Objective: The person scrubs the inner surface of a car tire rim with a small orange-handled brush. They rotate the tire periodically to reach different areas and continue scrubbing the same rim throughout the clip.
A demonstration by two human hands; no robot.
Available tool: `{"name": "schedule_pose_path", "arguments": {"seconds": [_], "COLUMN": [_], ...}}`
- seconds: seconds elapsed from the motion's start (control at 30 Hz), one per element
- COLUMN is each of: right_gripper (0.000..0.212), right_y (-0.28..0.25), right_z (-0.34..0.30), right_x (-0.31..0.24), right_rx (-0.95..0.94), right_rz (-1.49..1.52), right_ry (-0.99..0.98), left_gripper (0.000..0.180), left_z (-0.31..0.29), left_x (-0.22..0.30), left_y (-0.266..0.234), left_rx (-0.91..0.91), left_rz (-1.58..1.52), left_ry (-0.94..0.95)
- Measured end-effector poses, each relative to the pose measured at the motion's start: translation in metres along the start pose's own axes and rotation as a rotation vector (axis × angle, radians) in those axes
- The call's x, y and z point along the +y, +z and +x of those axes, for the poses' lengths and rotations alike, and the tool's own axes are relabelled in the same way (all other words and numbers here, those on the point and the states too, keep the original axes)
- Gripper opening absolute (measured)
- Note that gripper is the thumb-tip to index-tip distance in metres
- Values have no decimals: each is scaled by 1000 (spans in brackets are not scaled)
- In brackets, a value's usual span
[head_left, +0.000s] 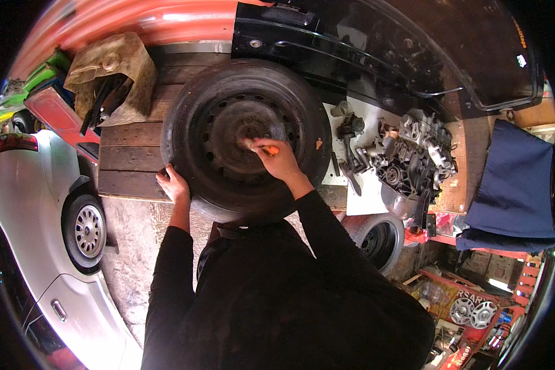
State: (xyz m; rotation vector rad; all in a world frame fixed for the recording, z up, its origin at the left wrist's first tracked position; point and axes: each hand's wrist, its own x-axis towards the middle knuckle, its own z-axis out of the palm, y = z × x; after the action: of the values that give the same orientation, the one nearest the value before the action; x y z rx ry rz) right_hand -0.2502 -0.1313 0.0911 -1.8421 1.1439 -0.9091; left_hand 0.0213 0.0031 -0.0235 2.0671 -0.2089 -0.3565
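Silver car (pixel 40 203): It stands at the left, near the worktop.
Worktop (pixel 129 166): It has dark wood boards.
Left hand (pixel 176 187): Its fingers bend a bit at the near left edge of the wheel (pixel 228 139). I cannot tell if they grip.
Black wheel: It lies flat on the worktop. It is round, so it has no long side.
Orange tool (pixel 270 149): It points left, to the wheel's middle. I cannot tell if it touches.
Right hand (pixel 282 164): It pinches the orange tool. This hand is nearer the wheel's middle, which is ahead of it and to its left.
Engine (pixel 407 163): It sits right of the wheel, by a white sheet (pixel 365 196).
Blue cloth (pixel 515 179): It hangs far right.
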Motion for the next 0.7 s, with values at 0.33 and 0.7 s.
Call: {"name": "schedule_pose_path", "arguments": {"seconds": [0.33, 0.7], "right_gripper": [12, 35], "right_y": [-82, -89], "right_z": [48, 126], "right_x": [23, 9], "right_rx": [-18, -306], "right_rz": [-285, -884], "right_ry": [-67, 209], "left_gripper": [58, 56], "left_z": [11, 4], "left_x": [-12, -5], "left_y": [-5, -5], "left_rx": [34, 39], "left_rz": [31, -11], "left_ry": [23, 9]}}
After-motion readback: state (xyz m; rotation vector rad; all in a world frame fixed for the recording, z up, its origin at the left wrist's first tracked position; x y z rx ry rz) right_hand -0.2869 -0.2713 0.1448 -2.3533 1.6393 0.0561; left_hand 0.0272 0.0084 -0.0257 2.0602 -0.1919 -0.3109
